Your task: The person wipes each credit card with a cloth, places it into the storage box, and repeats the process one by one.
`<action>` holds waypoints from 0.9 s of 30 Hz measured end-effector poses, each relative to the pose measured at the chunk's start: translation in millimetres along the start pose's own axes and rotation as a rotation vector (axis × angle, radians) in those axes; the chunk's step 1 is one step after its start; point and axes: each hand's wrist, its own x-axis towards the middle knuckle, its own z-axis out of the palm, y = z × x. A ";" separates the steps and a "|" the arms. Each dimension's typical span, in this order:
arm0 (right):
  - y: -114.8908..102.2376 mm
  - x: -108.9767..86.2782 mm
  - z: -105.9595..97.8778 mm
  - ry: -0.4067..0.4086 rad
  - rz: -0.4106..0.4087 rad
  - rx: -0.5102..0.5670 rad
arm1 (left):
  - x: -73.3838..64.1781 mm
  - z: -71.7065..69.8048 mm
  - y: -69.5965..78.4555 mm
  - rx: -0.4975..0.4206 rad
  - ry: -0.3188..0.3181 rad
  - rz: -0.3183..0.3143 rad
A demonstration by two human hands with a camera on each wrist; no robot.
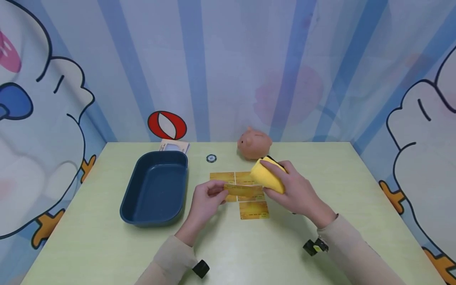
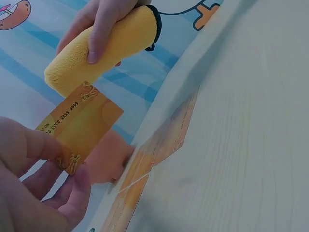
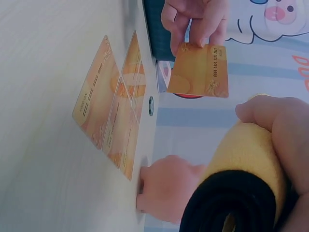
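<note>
My left hand [image 1: 208, 196] pinches a gold bank card [image 1: 246, 190] by one end, between thumb and fingers. The card [image 2: 79, 128] is lifted above several more gold bank cards [image 1: 254, 209], which lie side by side on the table. In my right hand [image 1: 297, 194] is a rolled yellow cloth [image 1: 266, 174] with black edging, gripped around its side. The right wrist view shows the black end of the roll [image 3: 231, 193] close up. In the head view the roll is beside the right end of the held card; whether they touch I cannot tell.
A dark blue tray [image 1: 153, 194] stands on the left of the table. Behind it lies a pale, flat printed item [image 1: 174, 145], partly hidden. A poker chip [image 1: 211, 158] and a pink piggy bank [image 1: 254, 143] are towards the back edge, near the striped curtain [image 1: 231, 71].
</note>
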 end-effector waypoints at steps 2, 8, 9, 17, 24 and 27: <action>-1.1 0.3 0.4 -0.001 0.001 0.000 | 0.0 0.9 -0.3 0.021 0.014 0.023; -2.9 0.7 0.3 0.009 -0.006 0.002 | -0.4 0.2 -0.1 0.048 0.026 0.064; -3.1 0.8 0.2 0.010 -0.007 0.002 | -0.4 -0.2 -0.3 0.046 0.021 0.062; -4.6 1.1 -0.3 0.014 -0.023 0.006 | -0.8 -1.2 -1.9 0.018 -0.013 0.028; -6.3 2.0 -1.0 0.017 -0.030 0.015 | -0.3 -1.7 -3.7 -0.070 -0.025 -0.012; -6.7 2.1 -1.0 0.016 -0.031 0.016 | -0.5 -1.6 -4.0 -0.080 -0.038 -0.031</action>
